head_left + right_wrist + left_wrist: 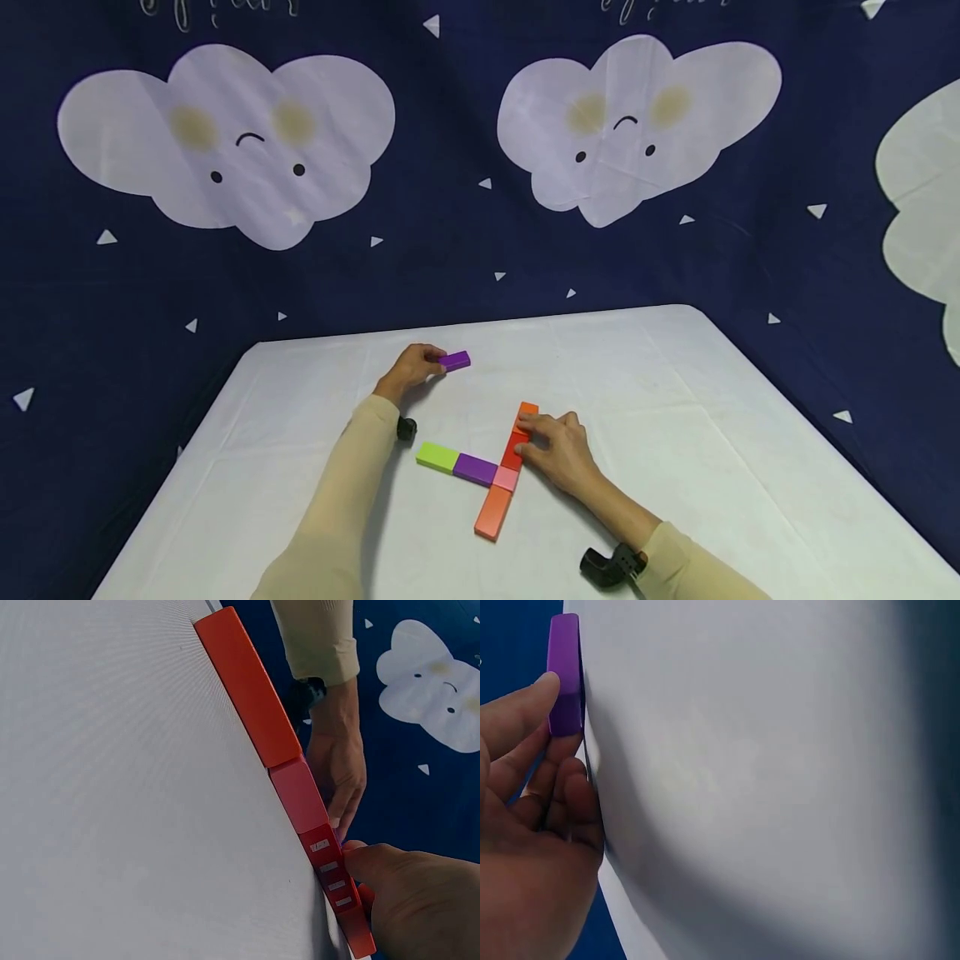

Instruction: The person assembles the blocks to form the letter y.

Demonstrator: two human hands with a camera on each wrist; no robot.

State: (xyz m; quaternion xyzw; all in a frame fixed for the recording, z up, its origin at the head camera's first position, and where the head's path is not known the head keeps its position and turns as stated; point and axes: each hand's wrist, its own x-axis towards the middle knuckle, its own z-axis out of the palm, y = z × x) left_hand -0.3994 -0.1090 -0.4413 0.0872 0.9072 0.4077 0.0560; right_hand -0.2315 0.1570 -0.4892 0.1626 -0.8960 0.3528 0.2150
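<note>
Toward the back of the table, my left hand [414, 367] pinches one end of a purple block [456, 361] between thumb and fingers. In the left wrist view, this block [565, 671] stays close to the white surface; contact is unclear. My right hand [562, 450] bends over a row of blocks. Its thumb grips the red block [513, 454], while a finger reaches across the orange block [528, 408] at the far end. Toward me, the row continues with a pink block [506, 478] and a coral block [492, 513]. Small pale marks line the red block's side [330, 866].
A second purple block [476, 469] and a lime green block [437, 457] branch left from the pink one. All lie on a white-covered table [675, 400]. Behind it hangs a dark blue cloth [450, 283] with clouds. Dark devices sit at both wrists.
</note>
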